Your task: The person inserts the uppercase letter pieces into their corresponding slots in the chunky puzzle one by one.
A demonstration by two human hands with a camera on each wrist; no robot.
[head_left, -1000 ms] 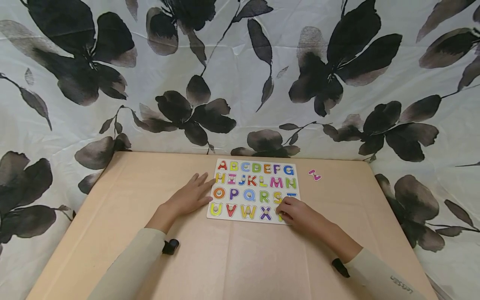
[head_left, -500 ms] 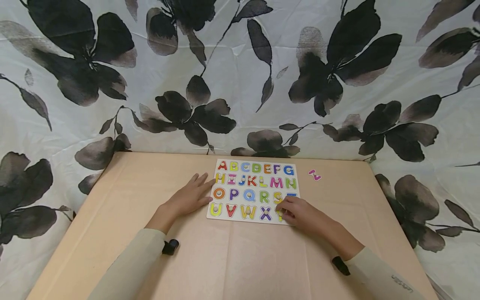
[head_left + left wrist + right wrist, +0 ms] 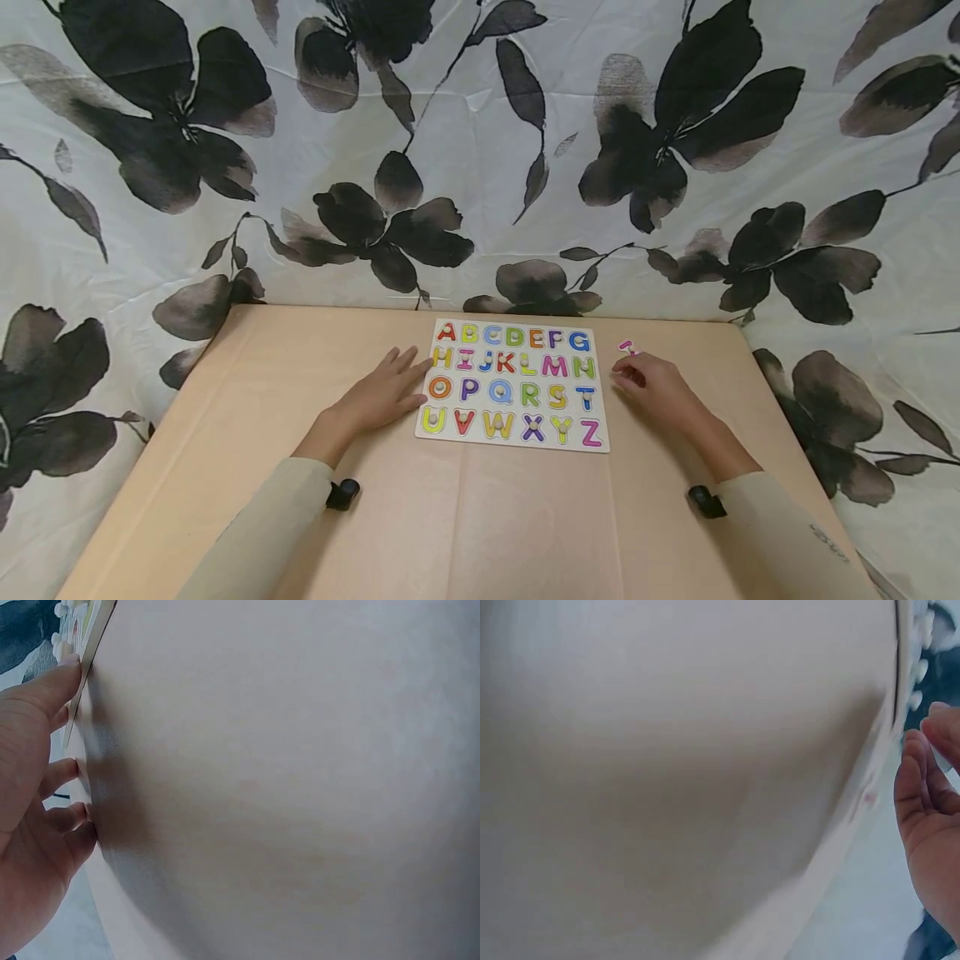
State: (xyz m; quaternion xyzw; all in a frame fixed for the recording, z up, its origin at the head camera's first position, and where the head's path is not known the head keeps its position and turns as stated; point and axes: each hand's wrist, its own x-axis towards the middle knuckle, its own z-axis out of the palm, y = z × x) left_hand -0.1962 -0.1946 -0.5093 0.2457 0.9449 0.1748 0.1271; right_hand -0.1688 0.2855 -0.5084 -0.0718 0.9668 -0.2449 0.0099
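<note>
A white alphabet puzzle board [image 3: 512, 443] with colourful peg letters lies on the table. My left hand [image 3: 382, 389] rests at its left edge with fingers spread; in the left wrist view the thumb [image 3: 56, 684] touches the board's edge. Right of the board, a loose pink letter Z [image 3: 627, 346] lies on the table, partly covered by my right hand [image 3: 656, 390]. The right wrist view shows that hand's thumb and fingertips close together with nothing visible between them, apart from the pink piece [image 3: 868, 799]. A yellow Y [image 3: 560, 430] sits beside the pink Z space [image 3: 591, 432].
The tan table [image 3: 480, 525] extends around the board on all sides. Behind its far edge hangs a white cloth [image 3: 495, 183] with dark flower prints. A small black device [image 3: 342, 494] is worn at each wrist.
My right hand has left the yellow Y at the board's lower right corner and moved up and right to the loose pink Z. My left hand stays at the board's edge.
</note>
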